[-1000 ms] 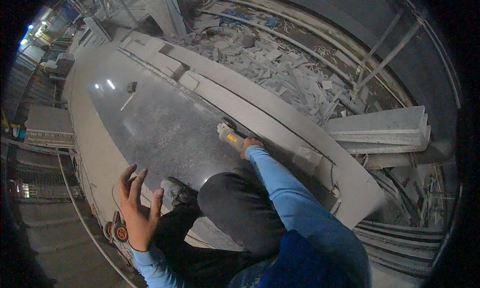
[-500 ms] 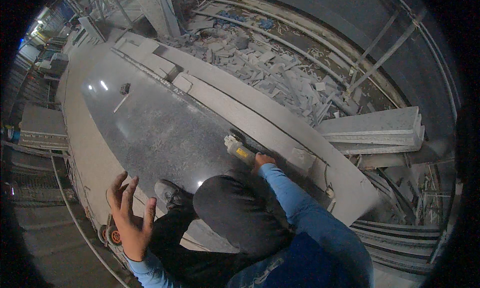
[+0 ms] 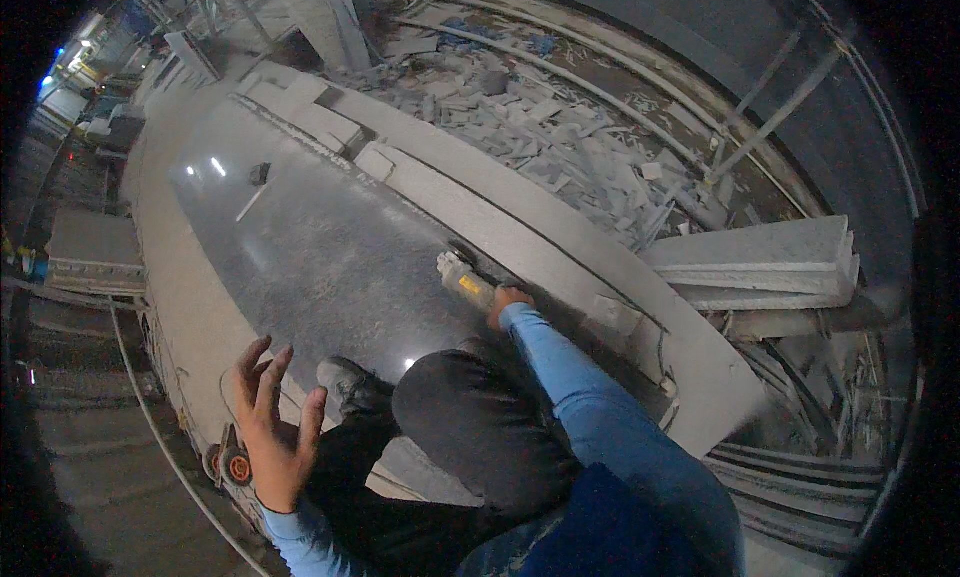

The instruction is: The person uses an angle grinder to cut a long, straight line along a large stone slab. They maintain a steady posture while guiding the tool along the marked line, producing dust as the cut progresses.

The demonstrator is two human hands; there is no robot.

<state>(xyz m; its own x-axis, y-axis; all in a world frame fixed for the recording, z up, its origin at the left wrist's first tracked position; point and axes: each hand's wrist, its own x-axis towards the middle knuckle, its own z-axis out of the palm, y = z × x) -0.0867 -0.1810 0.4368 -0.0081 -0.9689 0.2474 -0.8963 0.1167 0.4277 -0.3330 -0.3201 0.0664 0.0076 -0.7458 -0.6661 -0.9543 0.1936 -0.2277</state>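
Note:
My right hand is wrapped round the body of an angle grinder, a grey power tool with a yellow label. The tool's disc end lies at the far edge of a dark polished stone slab, beside a dusty pale strip. Whether the disc touches the stone edge cannot be made out. Raised in the air at lower left, my left hand has its fingers curved and apart, holding nothing. My bent knee and a dusty shoe rest on the slab.
Farther along the slab lie a small dark block and a thin pale stick. Broken stone pieces heap beyond the bench. Stacked slabs stand at right, others at left. An orange-hubbed wheel sits below my left hand.
The grinder and my right hand have moved slightly left and up along the slab's edge. My left hand remains raised and spread. The whole view has shifted a little.

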